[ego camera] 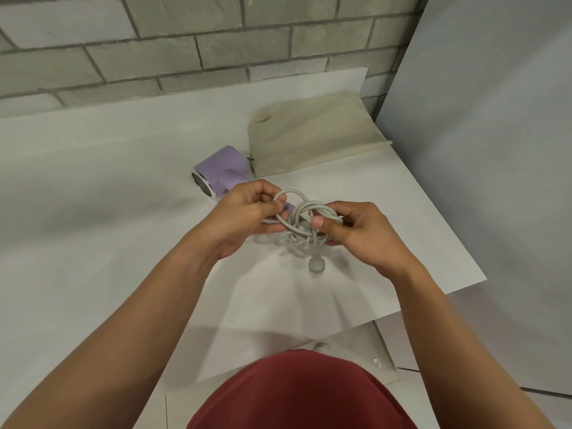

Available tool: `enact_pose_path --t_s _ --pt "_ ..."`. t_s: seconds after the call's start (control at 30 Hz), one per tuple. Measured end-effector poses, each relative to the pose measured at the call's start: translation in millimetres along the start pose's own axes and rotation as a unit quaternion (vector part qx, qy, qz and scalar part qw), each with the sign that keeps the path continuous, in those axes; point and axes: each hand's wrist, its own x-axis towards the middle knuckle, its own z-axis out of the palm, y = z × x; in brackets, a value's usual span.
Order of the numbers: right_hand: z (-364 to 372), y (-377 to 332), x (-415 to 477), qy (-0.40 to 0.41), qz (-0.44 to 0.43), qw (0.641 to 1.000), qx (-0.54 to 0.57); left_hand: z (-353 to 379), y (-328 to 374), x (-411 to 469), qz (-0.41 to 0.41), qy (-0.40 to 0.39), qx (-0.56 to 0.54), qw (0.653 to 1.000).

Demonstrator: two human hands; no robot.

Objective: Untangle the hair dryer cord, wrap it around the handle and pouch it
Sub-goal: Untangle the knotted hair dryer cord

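Both the left hand (244, 212) and the right hand (356, 233) pinch the tangled cord (305, 219); pulling loops apart risks tightening the knot.

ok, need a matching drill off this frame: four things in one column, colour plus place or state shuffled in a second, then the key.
Things
1. hair dryer
2. pouch
3. cord
4. shirt

Colour and place or state
a. beige, lying flat near the wall
b. dark red, at the bottom edge of the view
c. lilac, lying on the table
d. pale grey, tangled, gripped by the left hand and the right hand

Pairs: 1-c, 2-a, 3-d, 4-b
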Motion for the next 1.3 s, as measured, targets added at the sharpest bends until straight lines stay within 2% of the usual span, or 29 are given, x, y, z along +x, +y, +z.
enact_pose_path --t_s 0.1,0.2,0.27,0.4,0.47,0.57,0.67,0.87,1.0,1.07,1.13,1.2,1.23,1.3 --pt "2 0 -1 -0.012 0.001 1.0 -0.013 -2 4 1 0.01 -0.035 0.111 0.993" --pt "6 1 -2 -0.028 0.006 0.999 -0.029 -4 12 3 0.031 -0.08 0.272 0.959" --pt "9 2 -1 -0.027 0.007 0.999 -0.037 -6 18 4 0.033 -0.108 0.321 0.94" --pt "11 2 -2 -0.022 0.015 1.0 0.013 -10 26 7 0.042 -0.121 0.295 0.947" --pt "10 -1 -4 -0.017 0.024 0.998 0.055 -5 24 10 0.064 -0.057 0.255 0.963" --pt "7 -6 -3 -0.005 0.039 0.996 0.084 4 15 15 0.07 0.057 0.138 0.986" --pt "5 -8 -3 -0.002 0.049 0.994 0.093 8 8 16 0.067 0.105 0.074 0.989" --pt "9 -7 -2 0.04 0.057 0.993 0.099 11 5 12 0.063 0.084 0.093 0.99" --pt "9 -5 -2 0.027 0.067 0.994 0.086 5 10 11 0.064 0.043 0.17 0.982" --pt "9 -6 -2 0.015 0.072 0.994 0.083 -1 13 11 0.13 0.027 0.295 0.946" --pt "9 -7 -1 0.006 0.074 0.994 0.084 -8 18 13 0.208 -0.038 0.464 0.86" --pt "10 -9 -1 0.004 0.072 0.993 0.093 -9 27 14 0.226 -0.095 0.562 0.79" --pt "11 -10 -1 0.005 0.07 0.993 0.098 -10 30 15 0.225 -0.099 0.587 0.771" --pt "12 -12 -1 0.014 0.066 0.991 0.113 -9 33 15 0.218 -0.065 0.606 0.762"
